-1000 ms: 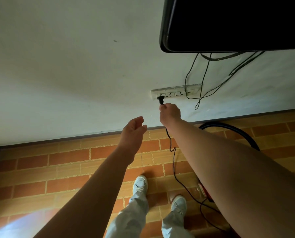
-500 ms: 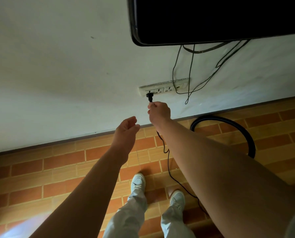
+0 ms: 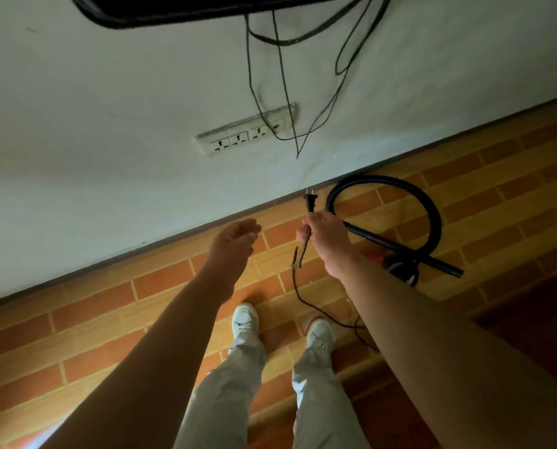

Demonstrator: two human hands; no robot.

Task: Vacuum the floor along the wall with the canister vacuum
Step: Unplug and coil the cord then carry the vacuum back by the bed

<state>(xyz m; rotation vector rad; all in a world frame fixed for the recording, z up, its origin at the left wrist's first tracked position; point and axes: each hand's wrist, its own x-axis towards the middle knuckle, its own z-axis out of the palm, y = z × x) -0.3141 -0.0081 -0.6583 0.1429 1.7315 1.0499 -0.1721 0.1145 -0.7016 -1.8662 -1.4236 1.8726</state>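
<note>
Standing on: brick-pattern tile floor (image 3: 76, 319) meeting a pale wall (image 3: 108, 108) that carries a socket strip (image 3: 244, 132).
Left hand (image 3: 235, 241): fingers loosely spread, holding nothing, above the floor.
Right hand (image 3: 327, 234): pinches the cord (image 3: 293, 280) just below the plug (image 3: 310, 201), prongs up.
Vacuum (image 3: 400, 268): on the floor at right, hose (image 3: 431, 205) looped by the wall.
Change: plug sat at the socket strip; now out, well below it.

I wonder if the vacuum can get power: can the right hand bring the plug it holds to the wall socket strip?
Probably yes. The right hand holds the plug below the socket strip, with only bare wall between. Three sockets look free; the thin cables hang at its right end.
</note>
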